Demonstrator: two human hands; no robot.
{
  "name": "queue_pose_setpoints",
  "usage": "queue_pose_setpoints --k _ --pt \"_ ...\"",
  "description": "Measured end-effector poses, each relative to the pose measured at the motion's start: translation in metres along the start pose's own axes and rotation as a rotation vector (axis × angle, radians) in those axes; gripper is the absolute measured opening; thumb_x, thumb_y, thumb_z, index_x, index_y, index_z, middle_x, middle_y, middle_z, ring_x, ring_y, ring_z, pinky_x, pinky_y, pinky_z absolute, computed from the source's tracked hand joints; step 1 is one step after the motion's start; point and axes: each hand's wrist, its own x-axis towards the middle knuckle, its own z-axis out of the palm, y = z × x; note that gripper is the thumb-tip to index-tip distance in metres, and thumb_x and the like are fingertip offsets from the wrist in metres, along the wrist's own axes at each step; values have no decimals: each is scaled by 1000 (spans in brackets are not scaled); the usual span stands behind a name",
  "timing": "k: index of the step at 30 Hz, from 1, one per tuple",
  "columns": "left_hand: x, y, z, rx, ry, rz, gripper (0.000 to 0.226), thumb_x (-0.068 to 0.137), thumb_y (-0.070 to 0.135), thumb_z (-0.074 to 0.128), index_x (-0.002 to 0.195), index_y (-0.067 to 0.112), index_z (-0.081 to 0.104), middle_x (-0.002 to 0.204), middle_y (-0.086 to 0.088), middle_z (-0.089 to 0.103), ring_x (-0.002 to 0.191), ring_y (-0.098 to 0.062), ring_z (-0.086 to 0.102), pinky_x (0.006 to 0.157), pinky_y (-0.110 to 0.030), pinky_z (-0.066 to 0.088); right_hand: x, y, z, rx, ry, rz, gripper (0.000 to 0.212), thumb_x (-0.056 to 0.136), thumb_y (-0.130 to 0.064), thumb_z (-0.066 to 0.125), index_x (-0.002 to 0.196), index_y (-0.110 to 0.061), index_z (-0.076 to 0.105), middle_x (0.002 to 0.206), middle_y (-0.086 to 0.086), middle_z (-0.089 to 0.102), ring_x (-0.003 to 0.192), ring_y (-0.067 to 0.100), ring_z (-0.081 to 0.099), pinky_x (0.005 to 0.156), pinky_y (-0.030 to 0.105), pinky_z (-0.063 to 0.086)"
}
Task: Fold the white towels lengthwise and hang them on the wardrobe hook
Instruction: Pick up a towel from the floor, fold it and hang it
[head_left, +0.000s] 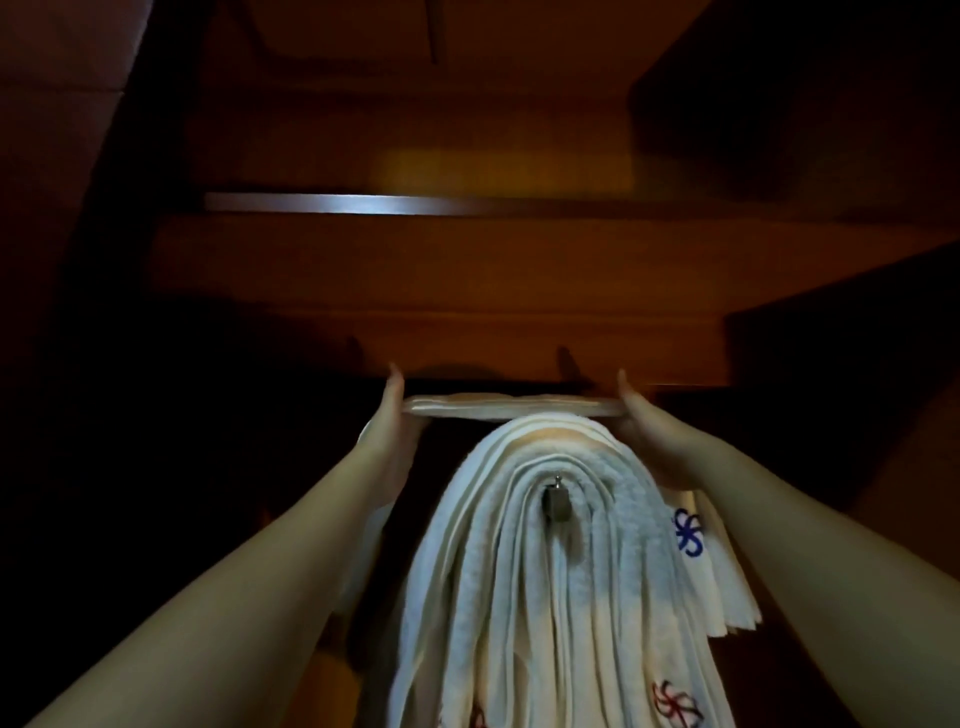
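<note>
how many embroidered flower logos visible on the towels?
4, maybe more hidden in the folds. One blue logo sits on the towel end at right, below the right hand. One red logo sits at lower right. Two partial red ones are cut off at the bottom edge.

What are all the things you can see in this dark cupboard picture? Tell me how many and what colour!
hanging towels: a thick bunch, too layered to count, white, some with small blue or red marks, draped over the hook at centre.
hook: one, grey metal, peeking out under the bunch.
folded towel: one, white, held flat just above the bunch.
wardrobe: one, dark brown wood, all around.
left hand: one, holding the folded towel's left end.
right hand: one, holding its right end.
</note>
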Motion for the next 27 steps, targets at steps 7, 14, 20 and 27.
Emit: queue_pose_setpoints --k 7,14,20,27 --pt "20 -21 0 -5 -20 -31 98 90 81 9 155 13 37 160 -6 38 149 -21 31 126 -45 13 20 17 -11 -79 122 -44 86 74 -94 21 122 -43 71 135 6 64 125 30 60 111 55 42" --pt "36 -11 -6 -49 -16 -56 103 85 87 23 154 12 39 155 -13 44 143 -31 42 120 -51 30 41 7 -11 -136 362 -67 137 41 -108 35 154 -31 36 157 15 41 140 35 44 118 57 30" --pt "38 -36 -14 35 5 -40 106 78 90 20 155 20 38 162 -2 34 151 -19 27 125 -48 12 42 38 -17 -235 369 -76 78 70 -88 26 90 -37 81 82 0 78 83 15 75 79 34 53" --pt "6 -55 -7 -96 -146 -87 92 91 79 9 151 19 43 150 -11 51 139 -28 47 122 -50 26 43 89 -30 29 448 -73 52 110 -39 21 86 -22 64 76 4 71 59 -1 69 72 28 47"
